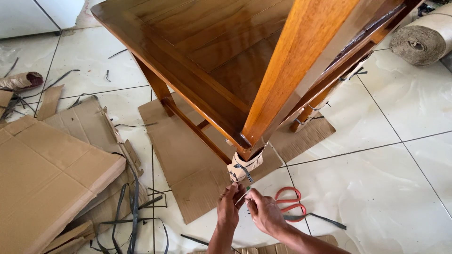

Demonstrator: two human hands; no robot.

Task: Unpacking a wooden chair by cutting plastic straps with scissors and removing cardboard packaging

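Note:
A glossy brown wooden chair (221, 61) stands on flat cardboard on a tiled floor. Its near leg is wrapped at the bottom in cardboard padding (244, 167) tied with a dark plastic strap (241, 170). My left hand (230, 207) and my right hand (263, 212) are together just below that wrapped leg, fingers pinched on the thin strap end running between them. Red-handled scissors (288, 202) lie on the floor just right of my right hand.
Folded cardboard sheets (47, 178) and loose black strap offcuts (129, 211) litter the floor at left. A roll of corrugated paper (419, 42) lies at top right. The chair's far leg (308, 113) is also wrapped and strapped.

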